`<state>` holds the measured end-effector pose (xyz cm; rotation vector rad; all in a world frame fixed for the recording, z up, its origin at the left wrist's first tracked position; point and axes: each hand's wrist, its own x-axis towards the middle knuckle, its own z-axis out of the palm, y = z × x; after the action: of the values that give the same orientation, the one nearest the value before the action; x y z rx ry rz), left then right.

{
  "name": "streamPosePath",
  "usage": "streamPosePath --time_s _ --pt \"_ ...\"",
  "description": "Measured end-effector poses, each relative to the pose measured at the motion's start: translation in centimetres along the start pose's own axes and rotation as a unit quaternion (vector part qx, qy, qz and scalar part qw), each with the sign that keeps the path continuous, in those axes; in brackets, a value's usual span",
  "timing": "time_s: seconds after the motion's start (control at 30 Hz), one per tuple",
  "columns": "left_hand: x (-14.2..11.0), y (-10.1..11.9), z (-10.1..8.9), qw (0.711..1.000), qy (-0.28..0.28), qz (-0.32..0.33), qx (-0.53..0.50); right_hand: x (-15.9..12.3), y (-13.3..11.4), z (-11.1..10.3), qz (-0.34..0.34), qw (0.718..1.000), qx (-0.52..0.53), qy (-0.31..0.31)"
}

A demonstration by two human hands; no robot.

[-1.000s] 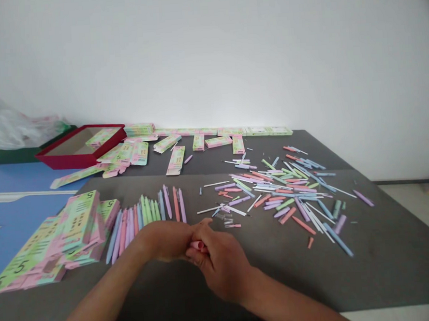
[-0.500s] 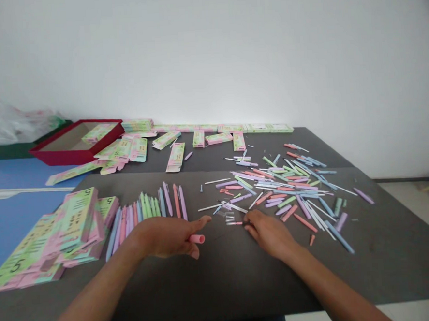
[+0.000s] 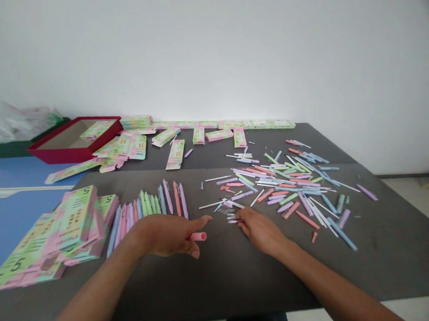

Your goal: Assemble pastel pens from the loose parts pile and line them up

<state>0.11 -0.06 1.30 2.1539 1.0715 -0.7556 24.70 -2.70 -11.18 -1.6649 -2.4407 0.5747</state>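
Observation:
My left hand [image 3: 168,235] is closed around a pink pen barrel [image 3: 198,236], whose hollow end sticks out past the fingers. The thumb and forefinger point to the right above it. My right hand [image 3: 258,229] reaches down to the table with fingertips pressed together at a few small clear, shiny pieces [image 3: 232,219]. Whether one of these is pinched cannot be made out. Just beyond that hand lies a spread of loose pen parts [image 3: 281,180]: pastel barrels, white refills and short tips. Left of the left hand, a row of pens [image 3: 148,203] lies side by side.
Printed pen boxes [image 3: 72,217] are piled at the left front. More flat and standing boxes [image 3: 176,154] lie at the back, with a line of boxes [image 3: 212,124] along the wall. A red tray [image 3: 61,155] and a plastic bag [image 3: 12,119] sit at the far left.
My right hand has shifted slightly left, its fingertips now at the clear pieces. A slim pink piece seen by those fingertips before no longer shows. My left hand keeps its hold on the barrel.

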Motion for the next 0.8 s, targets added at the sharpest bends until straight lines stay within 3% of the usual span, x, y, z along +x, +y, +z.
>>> streamPosePath --time_s 0.37,0.8 --pt "0.00 -0.12 -0.14 1.000 0.000 0.006 0.013 0.22 -0.02 0.21 -0.012 1.000 0.003 -0.005" --pt "0.04 0.07 0.15 1.000 -0.002 -0.006 0.022 0.54 -0.87 -0.10 -0.029 0.997 -0.076 -0.002"
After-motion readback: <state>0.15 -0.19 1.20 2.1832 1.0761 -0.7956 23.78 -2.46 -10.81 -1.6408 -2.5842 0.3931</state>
